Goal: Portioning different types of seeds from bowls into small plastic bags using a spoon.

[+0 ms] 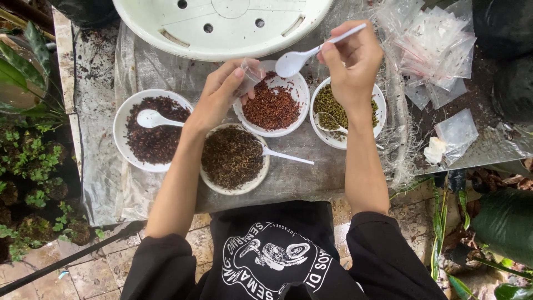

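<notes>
**Spoon over the red-seed bowl, bag held open beside it**

L hand [222, 94] pinches a small clear bag [251, 75] between thumb & fingertips, fingers closed on it, mouth tilted toward the spoon. R hand [352, 61] grips a white plastic spoon [302, 55] by the handle, fingers curled tight round it; the scoop sits just beside the bag mouth, above the rim of the bowl of reddish-brown seeds [272, 105]. Can't tell if the scoop carries any seed.

Around it: bowl of dark purple-brown seeds [150, 130] w/ its own spoon, bowl of brown seeds [233, 158] nearest the body w/ a spoon sticking out right, bowl of green beans [344, 111] under the R wrist. Heap of empty clear bags [436, 50] far right, big white basin [222, 25] upside down at the back. All on a plastic sheet [100, 166].

Risks, as I judge them: bag mouth is narrow & floppy vs the scoop, so seeds could spill past it if the spoon tips early. R forearm hangs low over the green beans; a drop could knock that rim. Stray seeds may land in neighbouring bowls & mix kinds
</notes>
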